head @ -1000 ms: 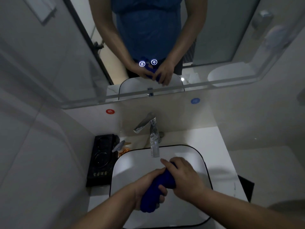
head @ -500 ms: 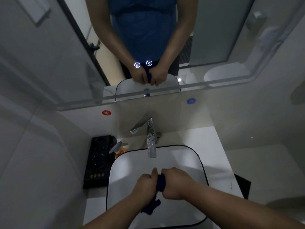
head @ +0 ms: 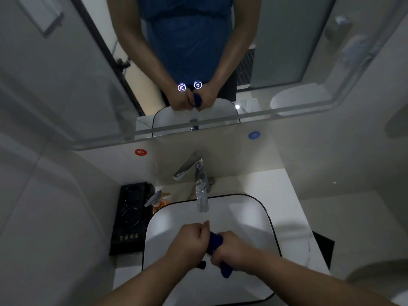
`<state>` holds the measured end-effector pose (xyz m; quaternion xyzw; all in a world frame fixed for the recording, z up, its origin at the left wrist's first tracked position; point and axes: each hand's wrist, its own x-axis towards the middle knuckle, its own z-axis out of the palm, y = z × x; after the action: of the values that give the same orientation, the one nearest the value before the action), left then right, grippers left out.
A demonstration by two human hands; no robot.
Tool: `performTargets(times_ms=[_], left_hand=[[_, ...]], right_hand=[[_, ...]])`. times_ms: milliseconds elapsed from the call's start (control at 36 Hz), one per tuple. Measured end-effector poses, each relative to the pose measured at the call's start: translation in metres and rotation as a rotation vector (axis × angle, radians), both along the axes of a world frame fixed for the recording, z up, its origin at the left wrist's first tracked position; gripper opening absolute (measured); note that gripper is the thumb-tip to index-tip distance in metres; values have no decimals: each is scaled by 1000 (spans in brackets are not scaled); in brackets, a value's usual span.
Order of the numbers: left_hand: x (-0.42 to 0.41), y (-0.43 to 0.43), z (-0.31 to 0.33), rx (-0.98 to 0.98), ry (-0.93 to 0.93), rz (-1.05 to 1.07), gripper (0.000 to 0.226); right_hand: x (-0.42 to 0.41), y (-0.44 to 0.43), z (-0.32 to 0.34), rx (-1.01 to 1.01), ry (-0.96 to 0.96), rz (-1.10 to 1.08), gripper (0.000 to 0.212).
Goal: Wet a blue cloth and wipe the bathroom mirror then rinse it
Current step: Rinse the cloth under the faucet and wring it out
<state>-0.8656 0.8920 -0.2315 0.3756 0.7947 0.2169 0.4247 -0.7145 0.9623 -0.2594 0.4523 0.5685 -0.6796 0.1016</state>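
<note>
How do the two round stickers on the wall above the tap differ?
The red sticker sits left of the tap; the blue sticker sits right. The red sticker appears lower than the blue sticker. Both are round and stuck below the mirror.

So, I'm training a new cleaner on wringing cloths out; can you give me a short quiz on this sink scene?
1. True or false: the left hand and right hand both grip the twisted dark blue cloth over the white square basin.
2. On which side of the chrome faucet is the round red sticker? A left, B right, C directly below.
3. Fill in: the pump bottle between the black rectangular tray and the basin is ____ in colour.

Key: 1 true; 2 A; 3 orange.
</note>
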Motion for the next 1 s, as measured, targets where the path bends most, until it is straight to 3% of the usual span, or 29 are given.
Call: performTargets(times_ms=[111, 194, 250, 333, 444, 556, 722, 861, 944, 1000], left_hand=[[-6, 16, 28, 18, 83, -154, 65], [-5, 23, 42, 49, 188, -286, 62], [-4, 27, 45, 83, 288, -378, 58], [-1, 34, 48, 120, 390, -415, 55], [8, 34, 43, -33, 186, -183, 56], [10, 29, 39, -53, -34, -92, 46], [23, 32, 39, 84, -225, 181, 52], [41, 28, 38, 210, -420, 505, 47], [42, 21, 40, 160, -546, 542, 43], [36, 15, 37, 122, -486, 491, 29]], right_hand=[[-4, -20, 13, -249, 79, -310, 38], [-5, -29, 22, -440, 123, -386, 49], [-3, -33, 27, -543, 176, -428, 44], [-1, -29, 30, -523, 175, -428, 46], [11, -2, 33, -387, 58, -270, 28], [22, 13, 36, -238, 16, -214, 15], [23, 17, 36, -49, -1, -377, 42], [11, 10, 41, -42, 40, -490, 33], [17, 7, 38, -117, -2, -565, 44], [22, 3, 36, -108, -35, -566, 48]])
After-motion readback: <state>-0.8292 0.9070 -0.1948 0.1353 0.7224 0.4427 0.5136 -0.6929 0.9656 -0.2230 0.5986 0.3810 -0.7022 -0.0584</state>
